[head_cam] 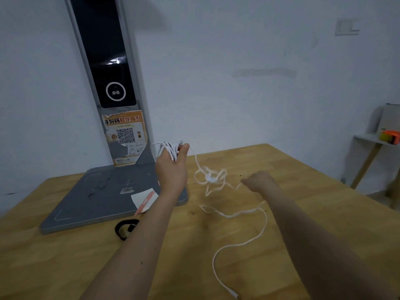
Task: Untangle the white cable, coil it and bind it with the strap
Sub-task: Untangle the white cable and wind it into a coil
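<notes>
- The white cable point(239, 215) is partly coiled in your left hand point(173, 167), whose fingers are curled around the loops; the rest hangs in a knot and trails over the wooden table point(303, 202).
- Your right hand point(259, 180) pinches the cable beside the knot.
- The black strap point(124, 229) lies by the grey base point(104, 195).

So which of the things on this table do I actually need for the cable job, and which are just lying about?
For the job:
- white cable, part coiled in the left hand, a tangle between the hands, right hand pinching a strand
- black strap on the table

Lying about:
- grey scanner stand
- paper slip on its base
- orange object on the side shelf
</notes>
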